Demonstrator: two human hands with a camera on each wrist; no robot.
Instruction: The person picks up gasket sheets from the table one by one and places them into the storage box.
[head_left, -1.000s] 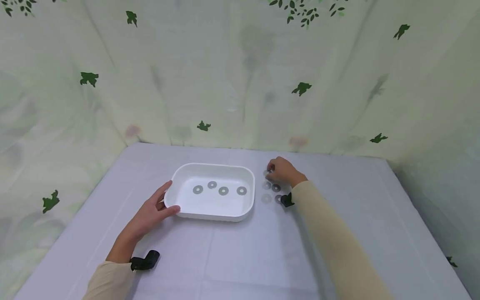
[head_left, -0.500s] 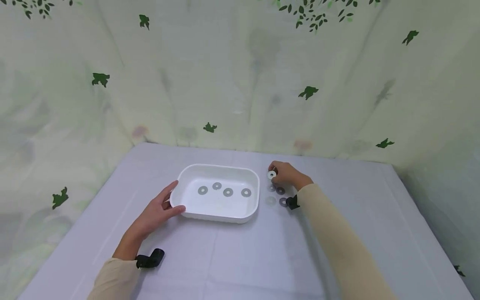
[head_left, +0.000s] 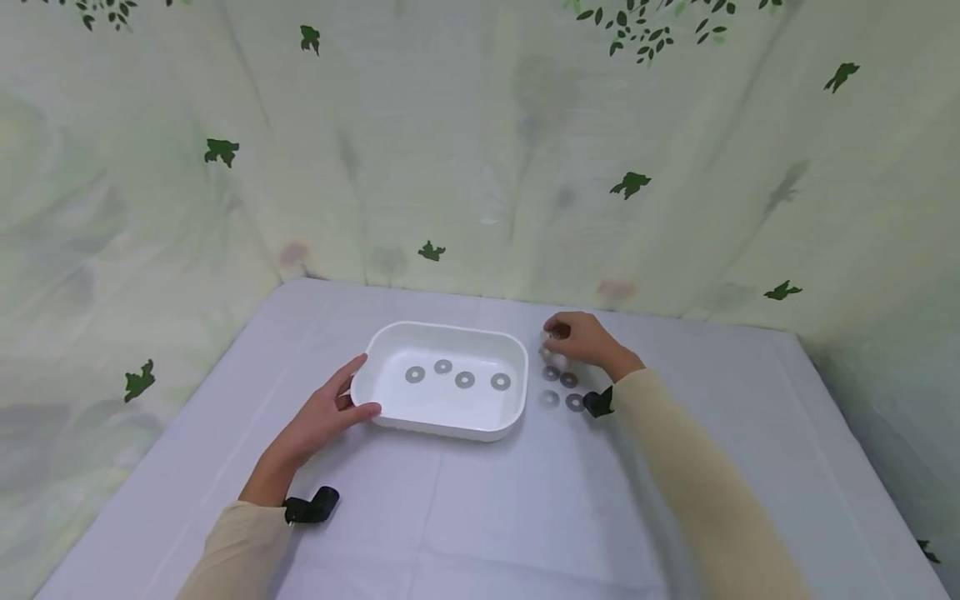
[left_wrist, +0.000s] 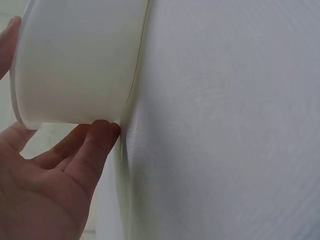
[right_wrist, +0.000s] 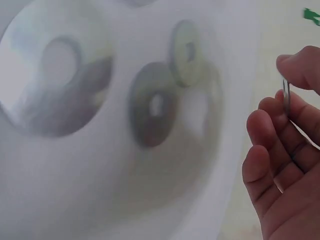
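Note:
My left hand (head_left: 324, 417) holds the left end of a white rectangular tray (head_left: 450, 427), thumb at the near corner and fingers along the end. In the left wrist view, fingertips (left_wrist: 102, 131) touch the tray's outer wall (left_wrist: 75, 65) close to the cloth. Several flat grey washers (head_left: 465, 380) lie spread on the tray floor. To the right of the tray, my right hand (head_left: 588, 340) pinches a thin metal washer (right_wrist: 286, 95) between thumb and fingers, seen edge-on in the right wrist view. Below that hand, several loose washers (head_left: 568, 380) lie on the cloth.
A white cloth covers the table (head_left: 480, 517). Behind it hangs a pale curtain (head_left: 480, 167) printed with leaves. Each wrist wears a black camera mount, such as the left mount (head_left: 311, 506).
My right hand has lifted a washer from the loose group and turned it. The left hand stays at the tray's end. The head view has shifted slightly, sliding the scene right.

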